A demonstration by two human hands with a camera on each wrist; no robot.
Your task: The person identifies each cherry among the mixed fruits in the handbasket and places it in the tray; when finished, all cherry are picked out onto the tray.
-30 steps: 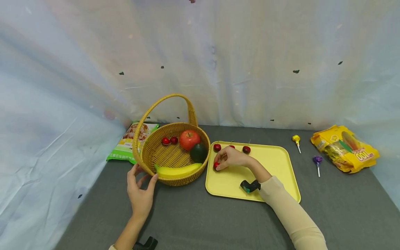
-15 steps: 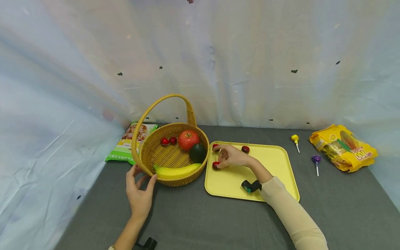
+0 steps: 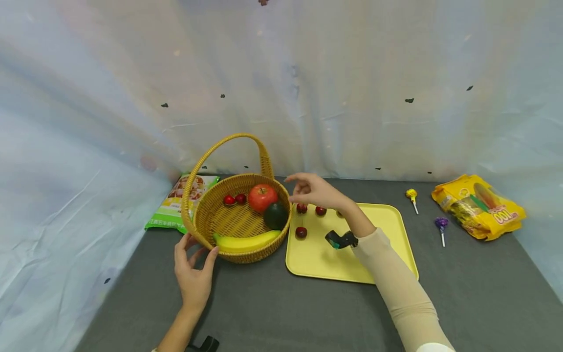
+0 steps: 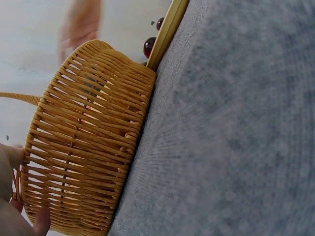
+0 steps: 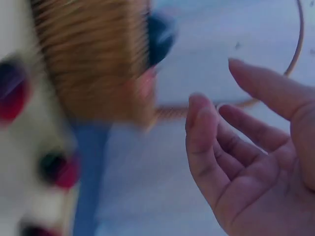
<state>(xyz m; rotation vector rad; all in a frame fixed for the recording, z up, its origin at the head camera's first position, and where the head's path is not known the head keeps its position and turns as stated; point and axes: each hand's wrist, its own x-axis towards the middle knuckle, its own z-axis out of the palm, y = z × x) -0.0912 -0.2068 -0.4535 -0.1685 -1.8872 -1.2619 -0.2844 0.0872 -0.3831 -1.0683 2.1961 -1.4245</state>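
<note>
My left hand (image 3: 193, 281) holds the near-left rim of a yellow wicker basket (image 4: 88, 142), thumb and fingers at its edge. Inside the basket lie a banana (image 3: 247, 242), a red apple (image 3: 262, 197), a dark green avocado (image 3: 275, 216) and two cherries (image 3: 229, 200). My right hand (image 3: 318, 191) hovers by the basket's right rim, above the far-left corner of a yellow tray (image 3: 347, 266). In the right wrist view its fingers are loosely bent and hold nothing. On the tray sit several dark red cherries, one cherry (image 3: 301, 232) nearer than the others; my right wrist partly covers another.
A green-and-white food bag (image 3: 169, 215) lies behind the basket at left. To the tray's right are a yellow lollipop (image 3: 411, 194), a purple lollipop (image 3: 442, 223) and a yellow snack packet (image 3: 479, 208). A pale sheet (image 3: 281, 88) hangs behind the grey table.
My right hand has let go of the nearer cherry on the tray, then risen and moved away to the basket's right rim. My left hand keeps its hold on the basket.
</note>
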